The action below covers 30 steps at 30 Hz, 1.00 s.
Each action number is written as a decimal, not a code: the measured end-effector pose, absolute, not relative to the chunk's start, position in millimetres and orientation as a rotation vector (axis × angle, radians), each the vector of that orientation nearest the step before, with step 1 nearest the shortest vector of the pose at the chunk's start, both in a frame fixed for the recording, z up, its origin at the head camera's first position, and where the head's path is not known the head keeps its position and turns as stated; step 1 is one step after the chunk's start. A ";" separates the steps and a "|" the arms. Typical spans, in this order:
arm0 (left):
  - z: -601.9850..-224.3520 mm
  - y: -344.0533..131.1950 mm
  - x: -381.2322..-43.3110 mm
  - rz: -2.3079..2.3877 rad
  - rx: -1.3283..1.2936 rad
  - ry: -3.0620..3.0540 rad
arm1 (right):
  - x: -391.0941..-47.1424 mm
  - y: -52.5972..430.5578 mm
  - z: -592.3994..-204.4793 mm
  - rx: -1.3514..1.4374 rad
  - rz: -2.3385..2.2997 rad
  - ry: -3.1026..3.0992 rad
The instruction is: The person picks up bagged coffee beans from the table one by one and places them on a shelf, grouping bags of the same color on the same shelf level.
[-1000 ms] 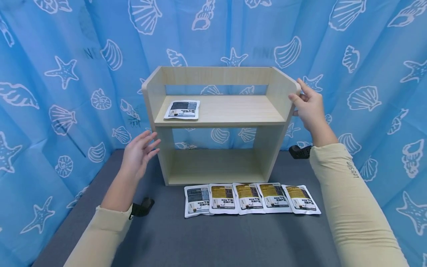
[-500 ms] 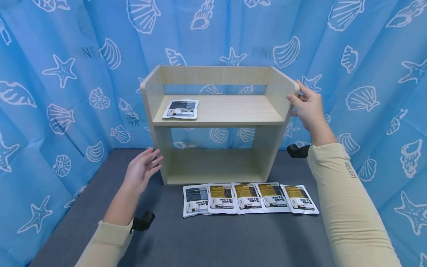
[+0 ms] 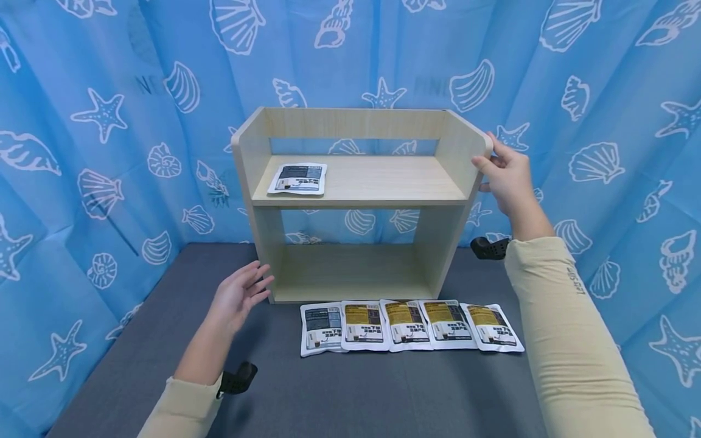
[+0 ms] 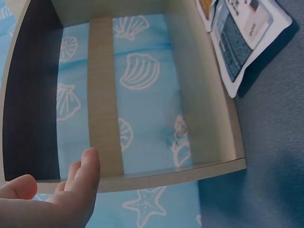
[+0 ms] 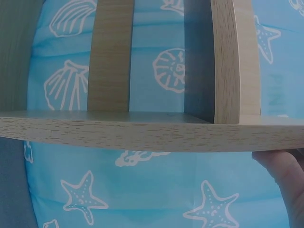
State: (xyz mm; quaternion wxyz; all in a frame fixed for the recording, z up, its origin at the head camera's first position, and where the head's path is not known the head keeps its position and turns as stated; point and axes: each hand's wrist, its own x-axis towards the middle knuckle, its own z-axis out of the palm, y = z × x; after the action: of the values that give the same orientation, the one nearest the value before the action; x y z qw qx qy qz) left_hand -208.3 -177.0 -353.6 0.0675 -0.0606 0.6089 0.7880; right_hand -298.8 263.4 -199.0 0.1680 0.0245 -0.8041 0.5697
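A pale wooden two-tier shelf (image 3: 358,204) stands on the grey table. My right hand (image 3: 509,176) grips the upper front edge of its right side panel; in the right wrist view a finger (image 5: 282,173) lies against that panel's outer face. Beside the lower left panel, my left hand (image 3: 241,295) hovers with relaxed fingers and holds nothing. A white-edged pouch with a dark label (image 3: 298,179) lies flat at the left of the upper shelf. In front of the shelf lies a row of several pouches: a dark-labelled one (image 3: 322,328) at the left, yellow-labelled ones (image 3: 406,325) to its right.
Behind the shelf hangs a blue curtain (image 3: 328,55) printed with white shells and starfish. The grey cloth-covered table (image 3: 361,389) extends in front of the pouches. Black wrist cameras (image 3: 238,378) are strapped at both sleeves.
My left hand has moved down and slightly right along the shelf's left side, from mid height to near its base. The right hand keeps its grip; shelf and pouches stay put.
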 end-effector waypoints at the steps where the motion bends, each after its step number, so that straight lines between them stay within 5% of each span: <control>1: -355.4 -176.9 -208.0 2.367 -0.184 1.837 | -299.0 263.6 -199.2 0.070 1.619 -2.286; 30: -412.3 -163.3 -206.3 2.299 -0.213 1.668 | -300.5 263.8 -200.6 0.029 1.641 -2.274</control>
State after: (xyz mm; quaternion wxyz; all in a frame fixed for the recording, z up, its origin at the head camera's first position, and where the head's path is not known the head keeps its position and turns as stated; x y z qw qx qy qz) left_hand -206.3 -163.3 -412.3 0.1460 -0.0740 0.5794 0.7984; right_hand -300.5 263.8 -200.6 0.1678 0.0102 -0.7992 0.5770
